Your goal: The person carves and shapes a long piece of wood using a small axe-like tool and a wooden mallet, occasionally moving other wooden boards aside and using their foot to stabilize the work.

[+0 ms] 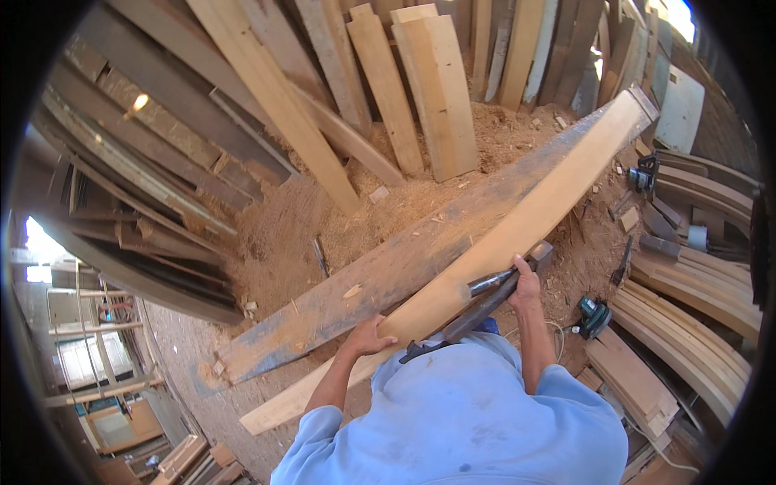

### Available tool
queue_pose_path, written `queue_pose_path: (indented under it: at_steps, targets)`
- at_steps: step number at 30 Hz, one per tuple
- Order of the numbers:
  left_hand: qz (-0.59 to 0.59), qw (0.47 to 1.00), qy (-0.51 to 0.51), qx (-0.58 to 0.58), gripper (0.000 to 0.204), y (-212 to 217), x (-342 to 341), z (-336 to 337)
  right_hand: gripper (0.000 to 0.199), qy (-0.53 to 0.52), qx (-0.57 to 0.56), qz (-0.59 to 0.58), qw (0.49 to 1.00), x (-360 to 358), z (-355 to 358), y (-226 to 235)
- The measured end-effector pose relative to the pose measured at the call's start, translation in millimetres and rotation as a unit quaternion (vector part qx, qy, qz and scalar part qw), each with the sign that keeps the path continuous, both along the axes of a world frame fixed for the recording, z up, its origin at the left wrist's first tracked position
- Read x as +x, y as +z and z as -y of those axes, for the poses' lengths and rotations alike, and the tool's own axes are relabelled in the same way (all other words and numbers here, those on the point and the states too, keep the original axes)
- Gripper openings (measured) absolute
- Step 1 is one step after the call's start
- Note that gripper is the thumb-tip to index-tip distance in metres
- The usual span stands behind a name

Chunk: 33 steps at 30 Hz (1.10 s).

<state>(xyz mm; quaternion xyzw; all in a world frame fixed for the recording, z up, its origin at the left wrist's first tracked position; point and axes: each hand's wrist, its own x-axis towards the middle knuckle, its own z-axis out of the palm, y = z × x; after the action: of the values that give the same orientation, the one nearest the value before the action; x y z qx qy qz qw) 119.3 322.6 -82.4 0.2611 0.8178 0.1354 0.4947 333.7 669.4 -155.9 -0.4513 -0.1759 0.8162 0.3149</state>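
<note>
Left grip (373,335) lies loosely spread on pale plank (436,315); right grip (524,281) curls around dark tools (485,309).

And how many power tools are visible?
2: a teal power tool right of the right hand, and a dark power tool farther off, near curved planks. Others may be hidden.

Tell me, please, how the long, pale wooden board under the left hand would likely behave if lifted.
The pale board would probably stay stiff, looking like solid timber. Its length may make it tip if lifted near one end.
</note>
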Motion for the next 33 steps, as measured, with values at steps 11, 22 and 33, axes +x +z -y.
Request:
queue_pose_path:
  at_steps: [11, 22, 33]
  targets:
    - [-0.043, 0.991, -0.109, -0.064, 0.106, -1, -60, -50, 0.033, -0.030, -0.029, 0.172, 0.984, -52, -20, -15]
    - [-0.249, 0.955, -0.139, 0.083, 0.099, -61, -24, -17, 0.032, 0.014, 0.025, 0.240, 0.970, -94, -15, -40]
    - [-0.260, 0.937, -0.184, 0.144, 0.099, -70, -65, -107, 0.008, -0.050, -0.052, 0.111, 0.991, -104, -33, -27]
